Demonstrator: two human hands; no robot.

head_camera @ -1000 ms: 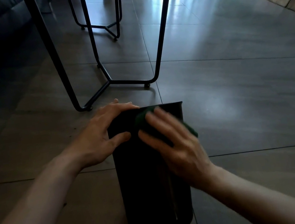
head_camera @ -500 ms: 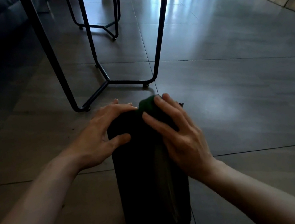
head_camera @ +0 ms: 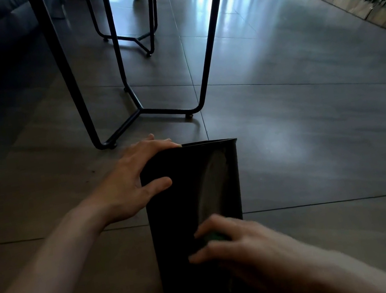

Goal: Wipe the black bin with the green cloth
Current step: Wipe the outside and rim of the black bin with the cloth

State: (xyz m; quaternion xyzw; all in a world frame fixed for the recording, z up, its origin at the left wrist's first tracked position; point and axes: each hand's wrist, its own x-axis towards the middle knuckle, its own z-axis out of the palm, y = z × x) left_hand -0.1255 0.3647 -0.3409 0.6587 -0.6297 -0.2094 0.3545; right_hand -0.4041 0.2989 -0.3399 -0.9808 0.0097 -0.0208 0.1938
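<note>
A black bin lies on its side on the grey tiled floor, its open mouth pointing away toward a table with thin black metal legs. The left hand rests on the bin's far left corner, fingers spread over the edge and thumb lying on its top side. The right hand is on the near part of the bin and looks blurry. It presses down on a green cloth, and only a small bit of the cloth peeks out between the fingers. A shiny streak runs along the bin's top.
</note>
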